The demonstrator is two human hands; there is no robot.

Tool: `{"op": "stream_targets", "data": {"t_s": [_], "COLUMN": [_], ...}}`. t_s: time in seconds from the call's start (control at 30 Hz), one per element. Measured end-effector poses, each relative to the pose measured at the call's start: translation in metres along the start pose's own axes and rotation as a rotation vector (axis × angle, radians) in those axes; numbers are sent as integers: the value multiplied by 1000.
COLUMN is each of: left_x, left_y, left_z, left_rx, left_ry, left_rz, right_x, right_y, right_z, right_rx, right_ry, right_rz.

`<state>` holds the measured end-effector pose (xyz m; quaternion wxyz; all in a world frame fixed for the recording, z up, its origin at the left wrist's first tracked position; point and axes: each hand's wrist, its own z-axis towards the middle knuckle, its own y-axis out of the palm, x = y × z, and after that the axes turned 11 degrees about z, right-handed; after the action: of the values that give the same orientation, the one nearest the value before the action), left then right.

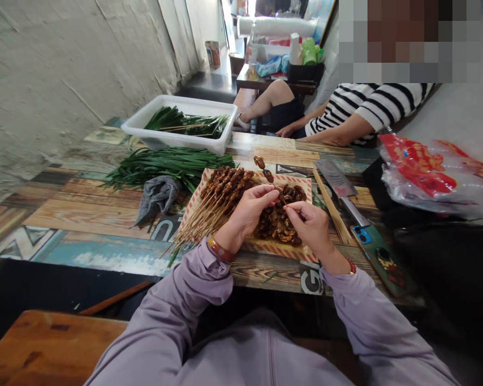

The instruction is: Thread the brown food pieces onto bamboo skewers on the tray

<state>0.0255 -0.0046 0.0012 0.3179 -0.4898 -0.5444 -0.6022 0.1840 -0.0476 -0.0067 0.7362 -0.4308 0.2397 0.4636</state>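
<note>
My right hand [312,224] pinches the near end of a thin skewer between thumb and fingertips. Dark brown, glossy food pieces [268,176] are threaded toward the skewer's far end, which points up and away. Higher along the skewer, my left hand [245,212] is closed with thumb and forefinger on a brown piece, mostly hidden by the fingers. Both hands are above a tray [274,250] lined with red-and-cream striped paper. Loose brown pieces [279,228] lie on its right side. Loaded skewers [225,185] are stacked on the left, their bare sticks toward me.
Right of the tray lie bare bamboo sticks [333,206], a cleaver [338,179] and a phone [380,257]. Beyond are green chives [169,163], a grey cloth [156,195] and a white tub [179,140]. Plastic packages [434,166] lie far right. A person in stripes [346,115] sits across.
</note>
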Motion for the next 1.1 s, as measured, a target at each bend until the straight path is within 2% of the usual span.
{"op": "stream_targets", "data": {"t_s": [0.1,0.3,0.43,1.1], "left_x": [4,13,15,12], "left_y": [-4,-15,-16,-12], "left_z": [1,8,8,6], "left_rx": [-5,122,150,108], "left_ry": [-4,22,11,-7], "left_rz": [12,-79,-93,-71], "right_x": [1,6,7,6], "right_y": [0,0,1,1], "right_z": [0,-3,-4,-3], "right_rx": [-4,-29,-49,-47], "right_ry": [9,-27,-30,-44], "right_rz": [-11,-16,-12,-23]}}
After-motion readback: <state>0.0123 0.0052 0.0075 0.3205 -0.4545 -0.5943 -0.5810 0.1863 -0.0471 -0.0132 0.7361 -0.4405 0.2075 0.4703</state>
